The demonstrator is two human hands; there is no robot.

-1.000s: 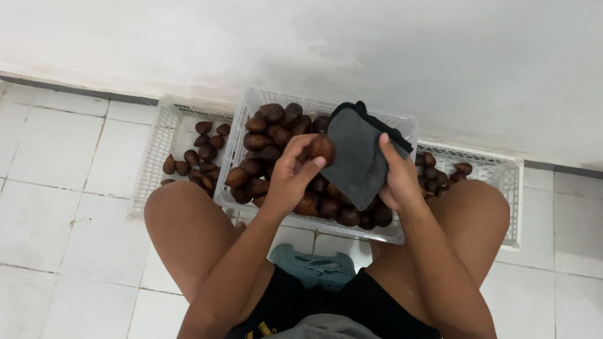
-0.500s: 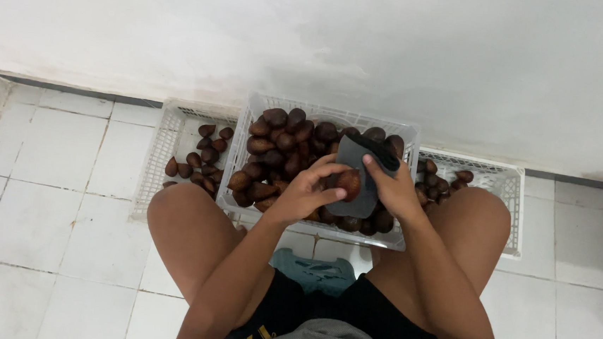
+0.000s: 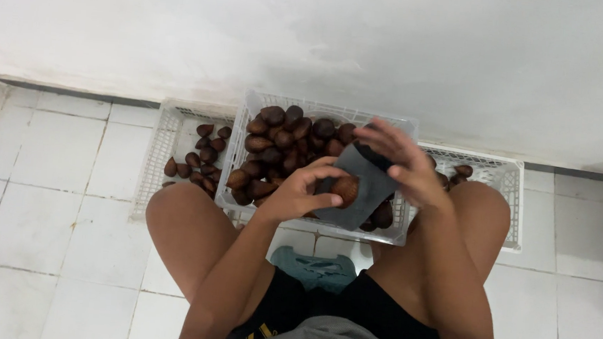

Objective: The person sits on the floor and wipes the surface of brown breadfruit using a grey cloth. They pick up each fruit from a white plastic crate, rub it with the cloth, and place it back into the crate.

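I look straight down from my head camera at my own bare knees and both hands, seated low over a white tiled floor (image 3: 54,166) that meets a white plastered wall (image 3: 311,36) at the far side.

My left hand (image 3: 300,194) is closed around a single brown, scaly-skinned, egg-shaped fruit (image 3: 346,188), thumb and fingertips pinching it from the left. My right hand (image 3: 404,166) presses a dark grey folded cloth (image 3: 367,185) against that fruit, fingers partly spread over the cloth's far edge. The two hands are close together, meeting at the fruit, which sits against the cloth just above the near right part of the middle crate.

That middle crate is a white slatted plastic basket (image 3: 249,109), and it holds a heap of the same brown scaly fruits (image 3: 282,140), piled mostly on its left and far sides. To its left, touching it, lies a lower white plastic lattice tray (image 3: 158,145) with a smaller scatter of brown fruits (image 3: 199,159). To its right is another white plastic lattice tray (image 3: 502,180), partly hidden by my right knee, with a few fruits (image 3: 460,172) showing near its far left corner.

Between my thighs, near me, a crumpled teal cloth (image 3: 312,269) lies on the floor. I wear black shorts (image 3: 291,310).
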